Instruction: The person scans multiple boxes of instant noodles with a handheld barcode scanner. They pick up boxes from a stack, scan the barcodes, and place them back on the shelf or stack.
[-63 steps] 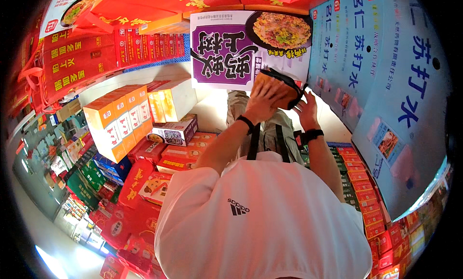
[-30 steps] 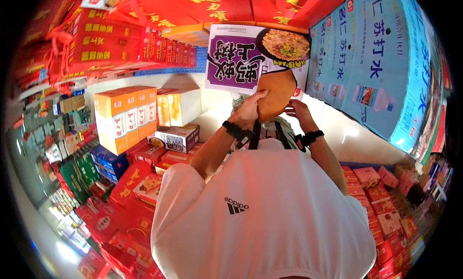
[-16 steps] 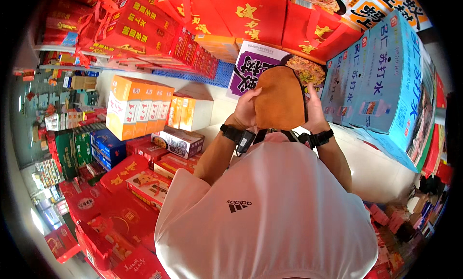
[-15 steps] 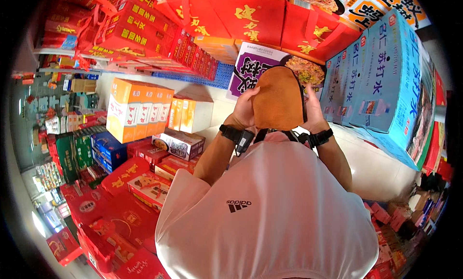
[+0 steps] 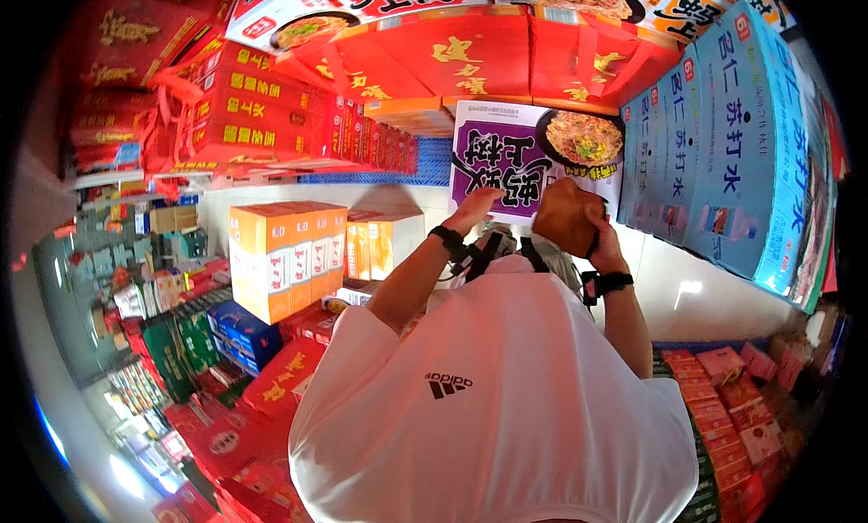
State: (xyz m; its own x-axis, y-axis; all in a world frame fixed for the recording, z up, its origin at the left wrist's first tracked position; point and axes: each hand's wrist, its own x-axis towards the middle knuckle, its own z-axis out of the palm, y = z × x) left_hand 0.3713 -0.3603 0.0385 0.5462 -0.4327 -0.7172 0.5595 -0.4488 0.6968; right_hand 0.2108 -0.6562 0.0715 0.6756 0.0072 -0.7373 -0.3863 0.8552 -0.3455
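Observation:
My right hand [image 5: 607, 241] is closed on a piece of brown cloth [image 5: 567, 217], which looks folded and has a dark edge. Behind and below the cloth stands a white and purple box [image 5: 499, 143] with a bowl of noodles pictured on it. The cloth covers the lower right part of that box's front. At the box's lower left corner is my left hand [image 5: 472, 212], holding nothing, its fingers stretched out. Whether those fingertips touch the box, I cannot tell. Dark bands sit on both my wrists.
Tall light-blue cartons [image 5: 723, 152] stand close on the right. Red boxes [image 5: 470, 57] line the back, with noodle boxes [image 5: 380, 3] on top. Orange and white boxes [image 5: 287, 261] stand at the left, and red gift boxes [image 5: 244, 433] are stacked at the lower left.
Earlier both hands held the cloth spread between them. Now my left hand has let go, and the cloth is bunched smaller in my right hand. The view has also shifted.

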